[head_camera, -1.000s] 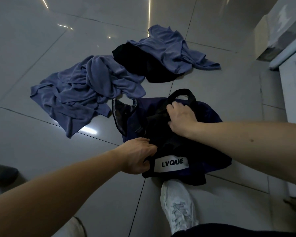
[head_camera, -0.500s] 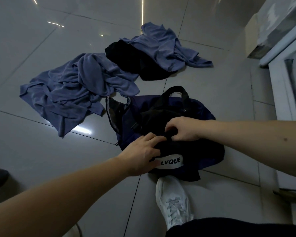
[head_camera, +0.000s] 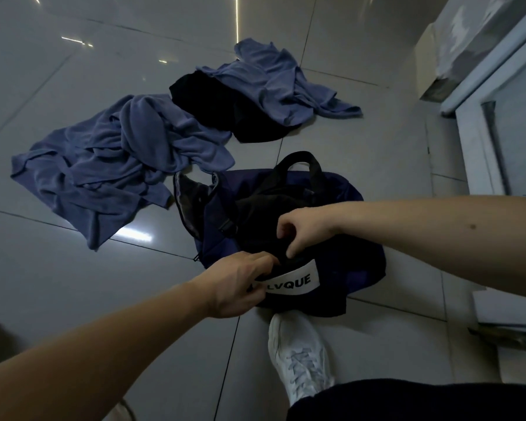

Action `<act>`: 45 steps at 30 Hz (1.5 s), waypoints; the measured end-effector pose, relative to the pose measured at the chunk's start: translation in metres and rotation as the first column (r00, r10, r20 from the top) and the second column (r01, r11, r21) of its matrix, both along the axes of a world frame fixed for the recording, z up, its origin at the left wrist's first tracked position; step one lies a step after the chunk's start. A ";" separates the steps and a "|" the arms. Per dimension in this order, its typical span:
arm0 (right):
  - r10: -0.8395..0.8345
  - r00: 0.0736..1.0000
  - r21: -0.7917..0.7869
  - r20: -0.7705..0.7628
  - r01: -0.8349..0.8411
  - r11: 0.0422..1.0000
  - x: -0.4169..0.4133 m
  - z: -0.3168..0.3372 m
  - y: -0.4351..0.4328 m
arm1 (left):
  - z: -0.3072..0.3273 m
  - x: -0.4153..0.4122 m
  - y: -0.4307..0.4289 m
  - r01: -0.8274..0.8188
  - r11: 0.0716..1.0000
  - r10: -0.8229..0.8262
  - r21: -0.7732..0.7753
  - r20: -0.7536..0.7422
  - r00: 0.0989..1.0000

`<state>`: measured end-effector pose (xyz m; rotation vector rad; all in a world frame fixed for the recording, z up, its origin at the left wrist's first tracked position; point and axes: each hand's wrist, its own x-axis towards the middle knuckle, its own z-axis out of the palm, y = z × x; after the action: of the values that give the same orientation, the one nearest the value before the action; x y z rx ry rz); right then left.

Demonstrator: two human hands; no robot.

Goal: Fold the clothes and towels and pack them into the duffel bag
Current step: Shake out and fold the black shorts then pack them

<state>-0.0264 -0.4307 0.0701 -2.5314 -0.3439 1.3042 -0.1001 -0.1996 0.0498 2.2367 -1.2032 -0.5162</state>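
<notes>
Glossy grey tiled floor (head_camera: 73, 284), everything lies on it. Big crumpled blue towel-like cloth (head_camera: 119, 156) far left, one edge just beside the bag. Navy fabric duffel bag (head_camera: 356, 268) with black loop handles (head_camera: 298, 158) sits centre, just past my white lace-up sneaker (head_camera: 298, 357), its left end gaping. Second rumpled blue cloth (head_camera: 271, 83) further back, draped partly over a black garment (head_camera: 225, 107). White rectangular LVQUE label (head_camera: 292, 281) on the bag's near side. My left hand (head_camera: 240, 284) grips the bag's edge by the label, fingers curled. My right hand (head_camera: 304, 226) pinches black fabric (head_camera: 255, 214) on top of the bag, thumb and fingers closed on it; cannot tell if it's the bag's own.
</notes>
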 end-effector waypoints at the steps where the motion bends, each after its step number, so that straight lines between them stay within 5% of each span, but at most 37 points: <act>1: 0.015 1.000 -0.011 -0.013 -0.015 1.000 -0.001 0.003 -0.004 | 0.002 0.000 0.001 0.006 0.999 -0.006 -0.036 -0.014 1.000; 6: 0.101 0.995 0.017 0.028 -0.101 0.995 -0.017 -0.010 0.006 | 0.009 0.002 0.005 0.011 0.988 -0.010 -0.153 0.013 1.000; 14: 0.344 0.867 -0.123 -0.360 -0.410 0.904 -0.030 -0.017 0.023 | -0.003 0.007 0.017 0.026 0.999 -0.031 0.033 0.168 0.985; 16: 0.335 0.904 -0.085 -0.266 -0.368 0.926 -0.027 -0.008 0.021 | -0.002 0.010 0.019 0.046 0.995 -0.061 0.086 0.181 0.981; 18: 0.234 0.966 -0.022 0.113 -0.233 0.972 -0.017 0.002 0.015 | 0.001 0.014 0.020 0.029 0.997 -0.042 0.075 0.181 0.983; 21: 0.116 0.852 -0.005 0.510 -0.132 0.991 -0.012 -0.001 0.009 | 0.000 0.027 0.016 -0.237 0.969 0.245 -0.067 0.150 0.958; 24: 0.274 0.857 -0.122 0.437 -0.246 0.962 -0.020 -0.017 0.016 | -0.007 0.055 0.009 -0.518 0.843 0.538 -0.149 0.205 0.817; 27: 0.304 0.868 -0.125 0.393 -0.277 0.953 -0.025 -0.028 0.026 | -0.013 0.087 0.004 -0.591 0.806 0.564 0.042 0.249 0.787; 30: 0.305 0.884 -0.113 0.354 -0.283 0.952 -0.024 -0.033 0.030 | -0.018 0.103 -0.004 -0.582 0.749 0.539 0.317 0.219 0.813; 34: 0.307 0.891 -0.117 0.334 -0.284 0.952 -0.020 -0.039 0.032 | -0.022 0.111 -0.015 -0.541 0.705 0.518 0.458 0.188 0.834; 45: 0.361 0.890 -0.152 0.279 -0.330 0.932 -0.021 -0.047 0.036 | -0.043 0.131 -0.005 -0.487 0.773 0.553 0.407 -0.056 0.832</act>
<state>-0.0474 -0.3952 0.0232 -2.8562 -0.8507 1.0557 0.0308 -0.2048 0.0065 2.6401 -0.3622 -0.7366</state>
